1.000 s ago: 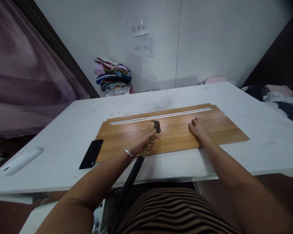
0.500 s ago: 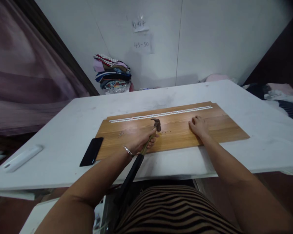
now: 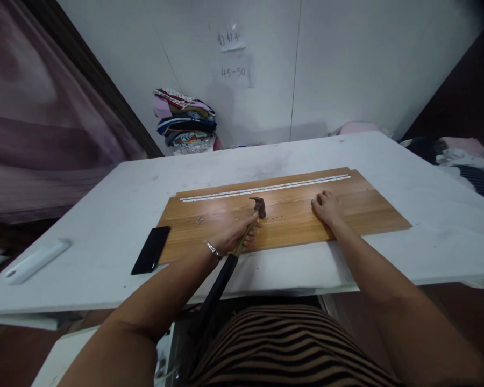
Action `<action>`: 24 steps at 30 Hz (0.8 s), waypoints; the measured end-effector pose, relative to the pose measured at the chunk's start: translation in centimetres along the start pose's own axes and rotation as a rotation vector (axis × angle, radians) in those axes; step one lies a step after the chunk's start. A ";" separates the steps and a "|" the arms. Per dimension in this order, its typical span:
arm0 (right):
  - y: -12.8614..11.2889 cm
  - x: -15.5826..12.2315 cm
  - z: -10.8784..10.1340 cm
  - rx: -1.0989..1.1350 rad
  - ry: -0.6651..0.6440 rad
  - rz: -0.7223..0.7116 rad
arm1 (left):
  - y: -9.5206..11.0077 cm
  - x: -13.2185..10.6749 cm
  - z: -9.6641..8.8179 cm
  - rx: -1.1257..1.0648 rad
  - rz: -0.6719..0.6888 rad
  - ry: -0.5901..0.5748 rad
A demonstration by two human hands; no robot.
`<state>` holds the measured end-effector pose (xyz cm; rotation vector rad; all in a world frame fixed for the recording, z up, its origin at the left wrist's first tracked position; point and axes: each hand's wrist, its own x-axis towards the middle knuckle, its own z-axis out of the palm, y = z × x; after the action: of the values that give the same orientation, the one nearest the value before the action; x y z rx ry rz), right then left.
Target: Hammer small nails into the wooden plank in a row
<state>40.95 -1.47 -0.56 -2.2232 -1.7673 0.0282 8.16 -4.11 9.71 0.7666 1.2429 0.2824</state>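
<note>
My left hand is wrapped around the upper handle of a claw hammer, close under its dark metal head. The hammer's black grip slants down toward my body, past the table edge. Beneath both hands lies a wood-grain board. My right hand rests on the board's right half, its fingers loosely bent and apart, with nothing visible in them. Between the hammer head and my right hand runs a short row of small dark nail-like dots. Several loose nails lie on the board's left part.
Two white marked strips run along the board's far side. A black phone overlaps its left edge. Further left on the white table is a white plastic object. Folded cloths are stacked against the wall.
</note>
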 end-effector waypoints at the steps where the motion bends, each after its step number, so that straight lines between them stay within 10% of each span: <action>1: 0.0 0.0 0.0 0.001 -0.003 0.001 | 0.0 0.0 0.0 0.001 -0.004 -0.003; 24: 0.0 -0.2 -0.1 0.012 0.013 -0.005 | 0.0 -0.2 0.0 -0.007 0.012 -0.002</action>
<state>40.89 -1.68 -0.45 -2.2059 -1.7615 0.0231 8.11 -4.21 9.88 0.7683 1.2357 0.2951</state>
